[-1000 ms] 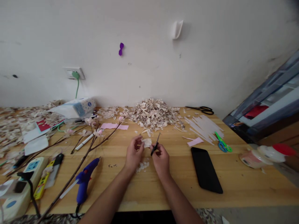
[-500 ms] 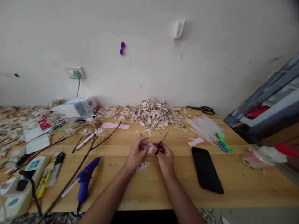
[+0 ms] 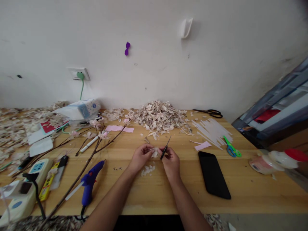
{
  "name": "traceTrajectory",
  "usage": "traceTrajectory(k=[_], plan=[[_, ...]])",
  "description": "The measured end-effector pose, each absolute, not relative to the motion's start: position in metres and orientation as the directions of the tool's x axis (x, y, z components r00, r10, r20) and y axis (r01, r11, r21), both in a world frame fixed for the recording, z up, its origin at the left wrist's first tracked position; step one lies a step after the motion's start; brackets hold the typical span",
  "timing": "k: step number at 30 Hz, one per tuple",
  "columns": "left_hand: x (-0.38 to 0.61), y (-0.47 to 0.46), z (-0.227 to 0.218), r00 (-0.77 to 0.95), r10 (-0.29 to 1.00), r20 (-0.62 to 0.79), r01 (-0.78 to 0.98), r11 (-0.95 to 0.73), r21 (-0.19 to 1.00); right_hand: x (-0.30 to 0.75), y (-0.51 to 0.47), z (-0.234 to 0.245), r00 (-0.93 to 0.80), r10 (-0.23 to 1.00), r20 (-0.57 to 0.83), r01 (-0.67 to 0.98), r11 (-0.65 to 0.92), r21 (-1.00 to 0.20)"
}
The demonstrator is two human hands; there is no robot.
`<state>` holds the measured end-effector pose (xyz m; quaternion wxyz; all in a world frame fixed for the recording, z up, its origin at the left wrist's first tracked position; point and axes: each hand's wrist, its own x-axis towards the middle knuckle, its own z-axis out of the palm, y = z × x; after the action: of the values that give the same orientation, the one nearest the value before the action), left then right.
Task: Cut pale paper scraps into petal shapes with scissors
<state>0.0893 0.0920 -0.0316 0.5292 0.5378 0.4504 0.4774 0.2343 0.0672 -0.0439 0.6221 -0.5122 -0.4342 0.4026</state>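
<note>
At a cluttered wooden surface point(image 3: 240, 192), a person works a small pale paper piece point(image 3: 155, 152) between both hands, near the middle of the scene. The left hand point(image 3: 140, 157) pinches the piece at its left edge; the right hand point(image 3: 171, 162) is closed around a small pair of black scissors point(image 3: 165, 149), the blades angled up and away, their lower end meeting the paper. A few pale trimmings point(image 3: 147, 170) lie on the surface just below the hands.

Farther back rises a heap of similar paper scraps point(image 3: 158, 117). To the right lie a black phone point(image 3: 213, 175), a pink slip point(image 3: 202, 146), a fan of white strips point(image 3: 211, 129), green-and-blue scissors point(image 3: 231, 147) and, at the far edge, black scissors point(image 3: 210, 112). To the left sit a blue glue gun point(image 3: 89, 184), a bare branch with pink blossoms point(image 3: 96, 144), a white pen point(image 3: 88, 144), a power strip point(image 3: 21, 192) and a tissue pack point(image 3: 79, 110).

The likely risk: the piece is tiny and the left fingertips sit right beside the blades, so a cut that runs long could nick a finger or shear through the piece. Pinched only at one edge, the thin paper could also fold or tear, or slip from the grip and vanish among the trimmings
</note>
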Motion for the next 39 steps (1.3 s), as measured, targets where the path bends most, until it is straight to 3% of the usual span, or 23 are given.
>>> traceTrajectory(k=[10, 39], plan=[[0.0867, 0.0923, -0.035, 0.226, 0.973, -0.039, -0.02, 0.044, 0.999, 0.2362, 0.0677, -0.0484, 0.272, 0.952, 0.142, -0.027, 0.155, -0.987], [0.084, 0.0905, -0.0335, 0.25, 0.968, -0.014, 0.122, -0.017, 0.992, 0.2353, 0.064, -0.0493, 0.2, 0.971, 0.128, 0.017, 0.128, -0.992]])
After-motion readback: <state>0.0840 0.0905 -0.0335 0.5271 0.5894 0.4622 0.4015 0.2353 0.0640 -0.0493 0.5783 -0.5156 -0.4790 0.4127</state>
